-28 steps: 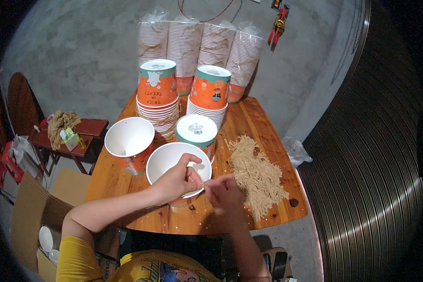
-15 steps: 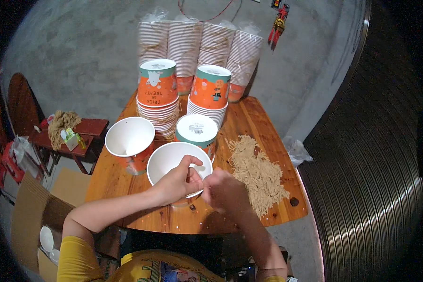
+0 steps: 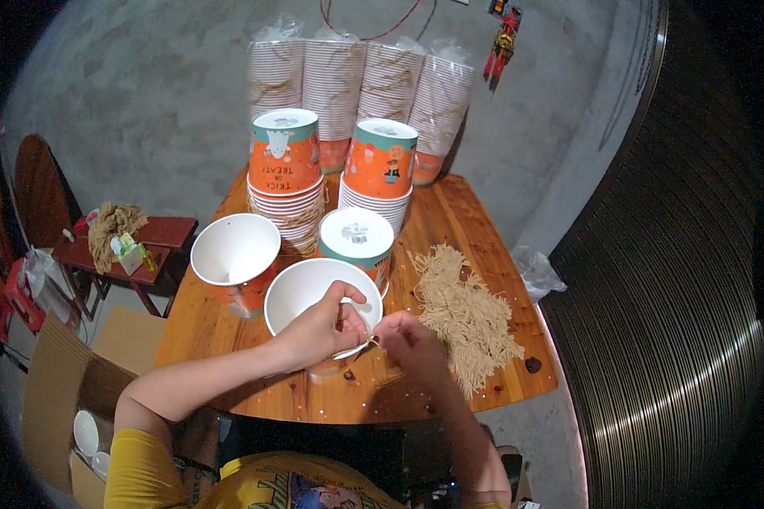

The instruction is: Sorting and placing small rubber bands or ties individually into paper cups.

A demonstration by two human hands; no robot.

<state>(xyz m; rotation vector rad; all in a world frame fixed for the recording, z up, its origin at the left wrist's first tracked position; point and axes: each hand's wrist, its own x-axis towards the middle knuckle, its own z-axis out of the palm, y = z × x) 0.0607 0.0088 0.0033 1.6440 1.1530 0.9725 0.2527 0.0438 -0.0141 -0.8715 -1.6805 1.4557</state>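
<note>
A white-lined paper bucket [image 3: 301,287] stands mouth up near the table's front. My left hand [image 3: 321,329] reaches over its right side, fingers curled inward and closed at the near right rim. Just outside that rim, my right hand [image 3: 412,341] pinches a thin tan cord [image 3: 372,341], whose short length shows between the two hands. Whether the cord passes through the bucket wall is too small to tell. To the right of my right hand lies a loose pile of tan cords [image 3: 471,318].
Another open bucket [image 3: 236,250] stands at left, an upturned bucket [image 3: 356,231] just behind. Two stacks of orange buckets [image 3: 284,161] and several plastic-wrapped stacks [image 3: 335,93] rise at the back. A cardboard box [image 3: 64,382] is at lower left, a ribbed shutter [image 3: 671,297] at right.
My right hand has drawn slightly right from the rim, its fingers opening out a little, and the cord now shows between the hands. My left hand stays at the rim.
</note>
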